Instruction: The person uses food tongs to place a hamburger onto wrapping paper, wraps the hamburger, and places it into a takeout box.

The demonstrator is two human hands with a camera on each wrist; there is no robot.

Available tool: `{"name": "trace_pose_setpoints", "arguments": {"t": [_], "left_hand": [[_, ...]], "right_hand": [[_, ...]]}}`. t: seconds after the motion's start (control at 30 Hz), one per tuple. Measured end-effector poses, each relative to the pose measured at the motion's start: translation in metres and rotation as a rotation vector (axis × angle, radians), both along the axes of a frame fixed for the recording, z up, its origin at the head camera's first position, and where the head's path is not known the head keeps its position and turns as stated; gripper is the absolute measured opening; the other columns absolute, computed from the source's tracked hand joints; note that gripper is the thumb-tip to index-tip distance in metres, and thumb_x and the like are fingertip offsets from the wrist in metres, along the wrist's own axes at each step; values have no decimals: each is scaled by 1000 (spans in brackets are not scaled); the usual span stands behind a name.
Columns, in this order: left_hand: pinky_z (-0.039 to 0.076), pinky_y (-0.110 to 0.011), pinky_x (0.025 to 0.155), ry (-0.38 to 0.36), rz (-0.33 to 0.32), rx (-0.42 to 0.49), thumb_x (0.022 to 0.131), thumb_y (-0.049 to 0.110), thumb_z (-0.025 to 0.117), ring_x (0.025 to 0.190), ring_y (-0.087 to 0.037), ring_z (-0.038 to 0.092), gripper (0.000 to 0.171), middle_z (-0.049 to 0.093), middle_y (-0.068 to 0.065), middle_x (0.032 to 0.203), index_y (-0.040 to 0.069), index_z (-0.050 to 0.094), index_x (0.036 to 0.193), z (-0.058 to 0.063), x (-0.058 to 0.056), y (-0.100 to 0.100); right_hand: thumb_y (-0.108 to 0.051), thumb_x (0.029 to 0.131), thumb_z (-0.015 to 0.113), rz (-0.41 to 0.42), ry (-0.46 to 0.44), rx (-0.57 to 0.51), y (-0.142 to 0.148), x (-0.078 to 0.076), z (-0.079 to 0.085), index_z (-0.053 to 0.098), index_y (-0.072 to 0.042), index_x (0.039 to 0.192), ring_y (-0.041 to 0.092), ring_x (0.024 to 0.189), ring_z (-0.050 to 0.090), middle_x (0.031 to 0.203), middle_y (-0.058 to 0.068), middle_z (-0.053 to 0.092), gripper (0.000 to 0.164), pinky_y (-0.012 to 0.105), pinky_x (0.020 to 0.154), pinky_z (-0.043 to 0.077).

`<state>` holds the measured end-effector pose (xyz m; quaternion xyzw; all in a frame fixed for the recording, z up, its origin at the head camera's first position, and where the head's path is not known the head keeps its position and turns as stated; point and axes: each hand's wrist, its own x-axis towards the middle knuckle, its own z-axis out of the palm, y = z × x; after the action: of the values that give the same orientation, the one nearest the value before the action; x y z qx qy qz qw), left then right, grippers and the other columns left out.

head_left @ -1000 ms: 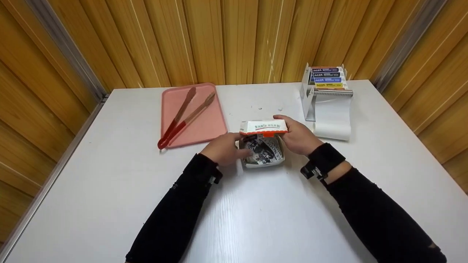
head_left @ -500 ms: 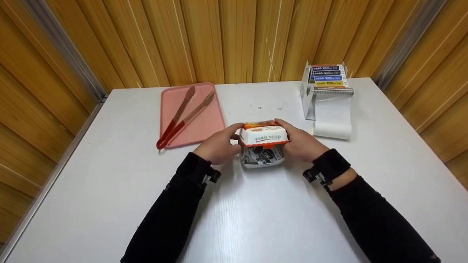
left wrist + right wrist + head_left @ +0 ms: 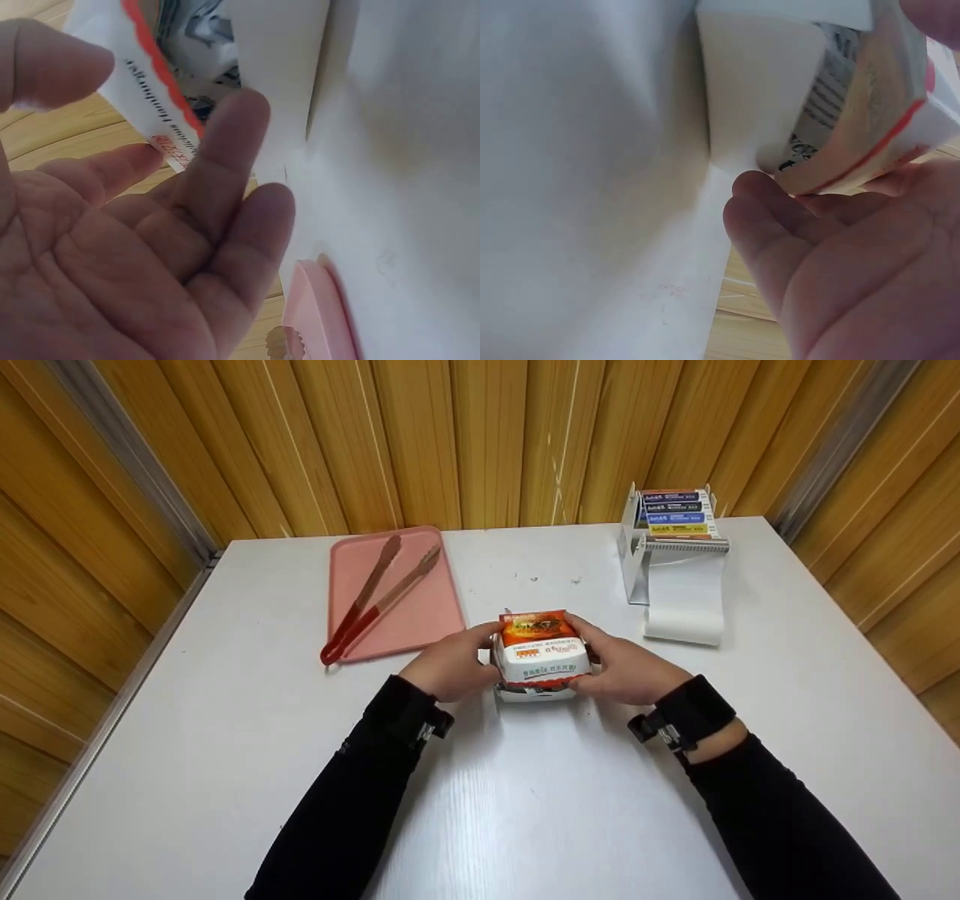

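Observation:
A paper hamburger box point(image 3: 541, 654) stands on the white table, its orange-and-white lid tipped forward over the base. A narrow gap still shows between lid and base in both wrist views, with printed wrapping paper point(image 3: 210, 34) visible inside. At the box's left side, my left hand point(image 3: 454, 666) holds the lid between thumb and forefinger, the other fingers bent loosely by the base. On the opposite side my right hand point(image 3: 634, 669) grips the lid, its thumb at the front edge and fingers along the side and back. What lies under the paper is hidden.
Left of the box lies a pink tray point(image 3: 420, 622) with red-handled tongs point(image 3: 367, 611) on it. At the back right stands a white holder point(image 3: 634, 562) with several marker boxes point(image 3: 675, 514) and a hanging paper roll point(image 3: 684, 607). Wood-patterned walls point(image 3: 487, 442) enclose the table.
The lid has swung forward and down from raised to nearly over the base, covering the wrapping paper. My left thumb has drawn back from inside; the right thumb has come to the front edge.

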<state>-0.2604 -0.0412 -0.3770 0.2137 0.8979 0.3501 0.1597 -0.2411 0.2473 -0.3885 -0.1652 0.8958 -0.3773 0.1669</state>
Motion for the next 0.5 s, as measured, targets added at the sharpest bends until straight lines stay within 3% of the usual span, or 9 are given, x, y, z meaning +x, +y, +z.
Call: {"name": "trace_pose_setpoints", "arguments": {"t": [0.1,0.3,0.5], "left_hand": [[45,-42,112,23,1,-19,92,20,70,131,-24,57,80,63,-12,147,13,38,166,1,2,2],[51,-41,101,43,-5,-8,86,20,76,115,-26,62,91,60,-11,149,13,34,167,0,6,5],[43,-42,115,85,-36,-87,84,23,84,135,-24,53,101,50,-15,159,18,30,169,-5,7,10]], "right_hand": [[-24,90,80,-17,17,12,-2,1,-1,11,-24,172,35,136,51,163,25,41,108,55,116,38],[-23,90,80,-42,17,14,-5,4,-2,12,-25,172,31,135,53,163,23,43,107,51,114,40],[-27,89,82,-47,41,53,-9,7,-1,13,-21,172,32,132,52,163,22,44,108,52,114,39]]}}
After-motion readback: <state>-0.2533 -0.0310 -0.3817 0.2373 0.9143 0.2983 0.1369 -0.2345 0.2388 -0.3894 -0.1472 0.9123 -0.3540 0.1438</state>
